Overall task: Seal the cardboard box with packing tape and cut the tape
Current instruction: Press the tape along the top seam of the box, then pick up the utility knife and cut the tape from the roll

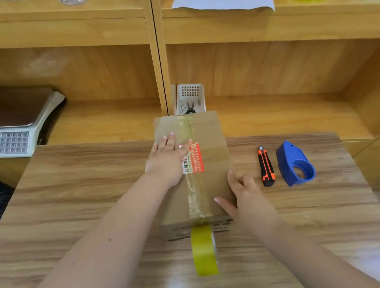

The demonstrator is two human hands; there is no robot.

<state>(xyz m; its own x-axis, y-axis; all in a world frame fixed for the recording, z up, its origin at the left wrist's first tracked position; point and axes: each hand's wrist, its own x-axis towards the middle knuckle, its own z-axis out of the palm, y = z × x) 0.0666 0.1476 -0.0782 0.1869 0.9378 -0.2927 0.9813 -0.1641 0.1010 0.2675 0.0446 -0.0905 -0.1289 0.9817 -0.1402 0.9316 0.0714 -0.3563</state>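
Here, a plain brown cardboard box [214, 164] lies flat on a wood-grain laminate worktop [94, 208], its long axis running straight away from the person toward the shelving behind. A glossy, slightly wrinkled strip of yellowish packing tape [198, 192] follows that axis along the centre seam, crossing a red-and-white printed label [195, 159]. At the near edge the strip runs down over the box's front face to the tape roll [204, 253], a squat cylinder standing on its rim on the worktop, just in front of the box.

The left hand [168, 162] lies open, palm down, fingers spread flat on the lid beside the label. The right hand [244, 193] rests loosely open at the box's near right corner, fingertips on the cardboard, grasping nothing.

To the right, apart from the box, lie an orange-and-black utility knife [266, 166], lengthwise parallel to the box, and a blue moulded-plastic tape dispenser [295, 164].
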